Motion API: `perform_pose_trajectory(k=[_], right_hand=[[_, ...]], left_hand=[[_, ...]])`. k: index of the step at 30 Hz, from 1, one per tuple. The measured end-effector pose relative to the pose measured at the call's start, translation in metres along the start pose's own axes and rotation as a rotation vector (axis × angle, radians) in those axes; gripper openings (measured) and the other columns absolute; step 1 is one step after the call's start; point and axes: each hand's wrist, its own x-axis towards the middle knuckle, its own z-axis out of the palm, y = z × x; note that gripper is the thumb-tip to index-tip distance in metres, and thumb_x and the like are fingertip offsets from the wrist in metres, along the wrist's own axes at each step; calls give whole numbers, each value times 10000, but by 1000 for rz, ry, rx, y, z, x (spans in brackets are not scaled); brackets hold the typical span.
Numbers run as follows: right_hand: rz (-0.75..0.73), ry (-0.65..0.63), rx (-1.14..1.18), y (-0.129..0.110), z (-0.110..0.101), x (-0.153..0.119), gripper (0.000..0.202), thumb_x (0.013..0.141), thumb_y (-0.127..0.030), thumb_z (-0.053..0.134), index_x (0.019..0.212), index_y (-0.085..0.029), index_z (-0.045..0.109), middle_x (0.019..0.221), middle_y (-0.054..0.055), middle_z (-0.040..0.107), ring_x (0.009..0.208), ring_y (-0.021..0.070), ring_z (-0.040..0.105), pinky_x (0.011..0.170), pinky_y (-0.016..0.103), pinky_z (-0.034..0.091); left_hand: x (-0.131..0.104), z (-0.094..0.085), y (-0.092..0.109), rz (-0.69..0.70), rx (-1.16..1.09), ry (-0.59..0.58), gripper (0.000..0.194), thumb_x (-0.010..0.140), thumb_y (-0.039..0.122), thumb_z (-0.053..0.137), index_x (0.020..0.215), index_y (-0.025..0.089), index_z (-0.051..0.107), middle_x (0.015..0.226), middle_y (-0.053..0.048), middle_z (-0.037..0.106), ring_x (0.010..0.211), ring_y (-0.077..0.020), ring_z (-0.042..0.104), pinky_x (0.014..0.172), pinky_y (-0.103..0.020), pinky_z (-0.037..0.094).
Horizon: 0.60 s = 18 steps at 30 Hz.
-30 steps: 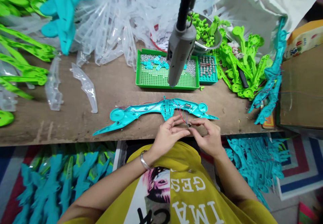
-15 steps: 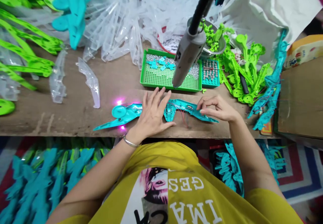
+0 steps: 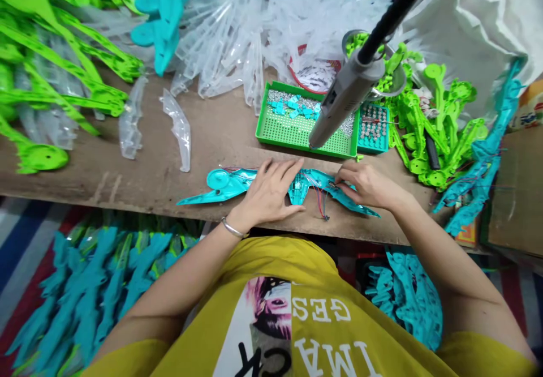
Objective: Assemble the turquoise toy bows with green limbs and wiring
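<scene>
On the green tray's (image 3: 286, 132) near side, the blue shell (image 3: 229, 184) is being steadied by the spread left hand (image 3: 271, 193) and fingered by the right hand (image 3: 365, 184), whose pinch cannot be made out, the loose wires (image 3: 320, 201) best being kept clear of the fingertips.

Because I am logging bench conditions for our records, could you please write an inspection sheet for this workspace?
Surface: brown tabletop, pale scuffs near the front left edge.
Items worked on: blue bow-shaped shell, lying lengthwise near the front edge.
Clutter: clear parts heaped at the back; green basket holding small blue pieces among others.
Left hand: spread over the shell, left of its middle.
Right hand: fingers bent at the shell's right part; anything held is too small to tell.
Cables: thin wires along the shell, a dark-tipped end loose in front.
Surroundings: grey tool hanging above the tabletop; blue parts piled below, both sides.
</scene>
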Motion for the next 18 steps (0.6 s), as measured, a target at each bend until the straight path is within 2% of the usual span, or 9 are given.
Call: perform_pose_trajectory(k=[4,6,9,11,13,15,16,18], right_hand=[[128,106,27,-21,0,-13,122,906,-216,563,927,-181,678,885,101,709,806,238,658,714,346,481],[217,109,87,-39,7,-23,86,895,-239,605,941,-198,665,885,79,719,779,224,664,707,339,488],[329,111,188,-67,34,-38,103,899,-292,659,953,-205,646,916,82,718,810,236,678,733,357,528],[384,209,197,-82,59,-46,127,911,-309,674,968,-200,641,943,103,709,876,263,684,777,388,560],[409,355,174,-93,82,-50,66,938,-254,635,973,-199,644,962,115,709,928,270,688,814,401,577],[430,503,150,-100,98,-53,58,957,-201,598,975,-214,651,958,103,721,925,254,695,814,393,584],[439,561,145,-103,103,-54,76,961,-186,594,981,-224,656,944,89,728,905,243,699,806,385,586],[458,652,143,-106,108,-54,94,957,-176,616,999,-239,672,931,67,741,877,228,712,805,379,588]], left_hand=[[-2,0,-1,-1,-2,-10,1077,785,537,820,1626,123,290,1588,-229,469,1448,-391,460,1248,-577,235],[-2,-1,-2,1,-8,-15,1066,802,550,800,1630,125,281,1606,-232,442,1471,-395,433,1259,-584,209],[-2,-1,2,5,-20,28,1051,805,603,775,1622,140,303,1661,-239,346,1541,-435,312,1267,-634,144],[-5,2,12,7,-61,94,970,815,623,754,1578,149,388,1651,-239,360,1536,-449,310,1252,-643,187],[-13,7,29,-7,-144,162,743,877,574,703,1451,134,531,1515,-242,522,1424,-413,471,1192,-587,343],[-22,17,48,-52,-253,187,413,966,446,609,1230,131,652,1231,-205,682,1212,-331,627,1063,-488,489],[-27,22,57,-75,-317,165,292,990,393,568,1115,153,679,1093,-171,707,1117,-298,662,997,-444,528],[-34,31,72,-87,-460,92,212,1000,335,540,918,193,674,928,-122,693,988,-259,679,912,-391,554]])
